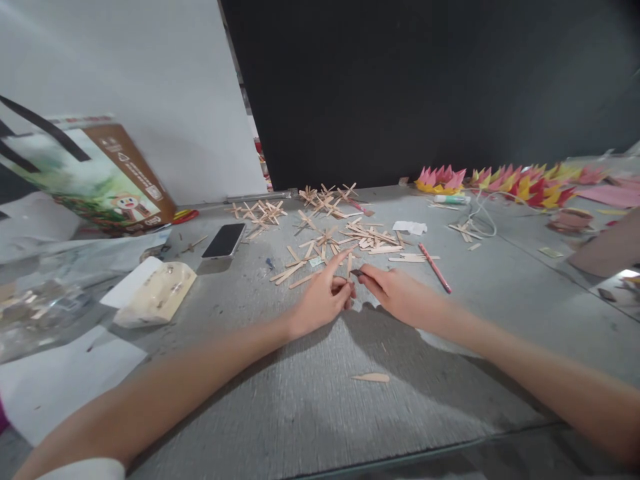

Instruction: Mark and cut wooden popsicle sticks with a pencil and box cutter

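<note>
My left hand (323, 300) pinches an upright wooden craft stick (349, 265) over the middle of the table, its index finger stretched forward. Close beside it, my right hand (393, 287) is closed on a small dark, flat piece (357, 273) that looks like a blade; its tip is at or near the stick. Beyond both hands lies a pile of loose craft sticks (373, 237), with several sticks joined into star shapes (327, 241). Nearer to me, a single pointed piece of stick (373, 377) rests on the table.
Left of the sticks lie a phone (224, 241) and a yellowish packet (157, 293), with a printed bag (110, 177) behind. To the right are a pink pencil (435, 268), a glue tube (452, 199), a white cable (493, 220) and folded paper flowers (530, 187). A black panel (400, 93) stands behind.
</note>
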